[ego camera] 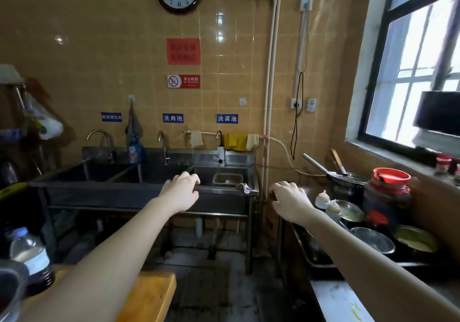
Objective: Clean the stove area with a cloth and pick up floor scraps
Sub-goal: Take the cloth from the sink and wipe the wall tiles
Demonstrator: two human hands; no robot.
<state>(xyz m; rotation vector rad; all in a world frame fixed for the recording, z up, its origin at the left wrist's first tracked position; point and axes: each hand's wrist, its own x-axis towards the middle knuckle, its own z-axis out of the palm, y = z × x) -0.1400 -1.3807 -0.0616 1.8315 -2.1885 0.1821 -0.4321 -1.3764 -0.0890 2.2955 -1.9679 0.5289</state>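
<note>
Both my arms stretch forward over the dark tiled floor (pixel 219 284). My left hand (pixel 181 192) hovers in front of the steel sink unit (pixel 139 189), fingers loosely curled, holding nothing. My right hand (pixel 290 201) is out to the right, palm down, fingers apart, empty. A small crumpled grey cloth (pixel 244 187) lies on the sink's front rim between the two hands. Yellow cloths (pixel 235 142) and pale ones (pixel 196 138) hang on a rail behind the sink. The cooking counter (pixel 331 299) runs along the right.
On the right counter stand a red-lidded jar (pixel 388 194), two squeeze bottles (pixel 328 204), metal bowls (pixel 373 239) and a wok with utensils (pixel 346 179). A wooden board (pixel 149 296) and a water bottle (pixel 29 254) sit at lower left. A window (pixel 423 60) is at right.
</note>
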